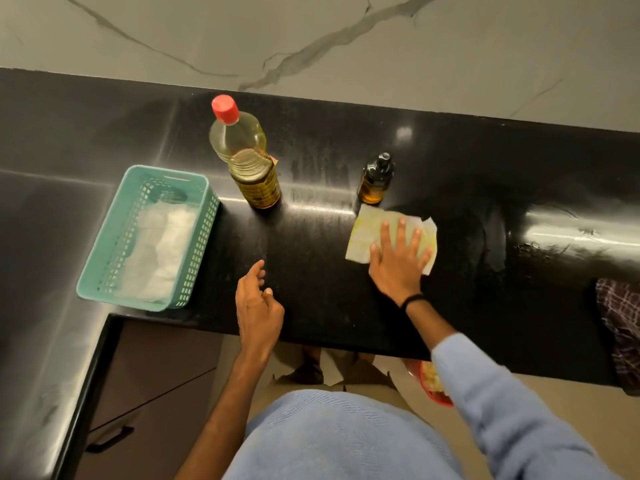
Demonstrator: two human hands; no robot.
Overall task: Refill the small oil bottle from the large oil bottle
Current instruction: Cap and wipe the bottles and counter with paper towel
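The large oil bottle (247,157) stands upright on the black counter (311,289), its red cap on and pale oil in its lower part. To its right stands the small dark oil bottle (376,180) with a black pump top and amber oil in its lower half. Just in front of the small bottle lies an oil-stained paper towel (367,233). My right hand (398,258) presses flat on the towel with fingers spread. My left hand (258,303) hovers over the counter's front edge, fingers loosely curled and holding nothing.
A teal plastic basket (104,271) with white paper towels inside sits at the counter's left corner. A dark checked cloth (620,327) hangs at the right edge. Wet smears cover the counter right of the towel. A red bin (433,386) stands on the floor below.
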